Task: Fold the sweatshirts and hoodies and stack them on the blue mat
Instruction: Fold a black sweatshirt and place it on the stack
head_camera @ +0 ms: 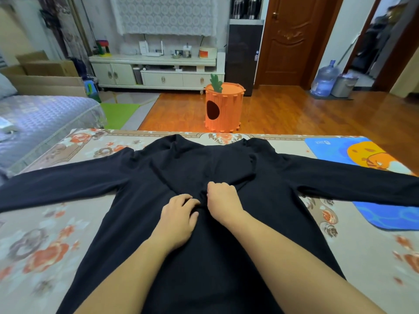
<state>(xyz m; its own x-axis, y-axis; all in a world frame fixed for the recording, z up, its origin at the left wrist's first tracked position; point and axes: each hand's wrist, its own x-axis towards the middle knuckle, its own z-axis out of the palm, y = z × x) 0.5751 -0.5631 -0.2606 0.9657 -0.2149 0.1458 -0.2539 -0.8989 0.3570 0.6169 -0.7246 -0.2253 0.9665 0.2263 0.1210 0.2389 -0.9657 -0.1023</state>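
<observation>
Black soft knit sweatshirt point(204, 223) lies spread on the floral counter point(56, 234), our left hand point(179, 214) and right hand point(221, 200) curled, bunching mid-chest; limp and light, we judge, better lifted at shoulders.

Single head-worn view, angled forward and down, close over the table point(68, 234), room beyond
</observation>
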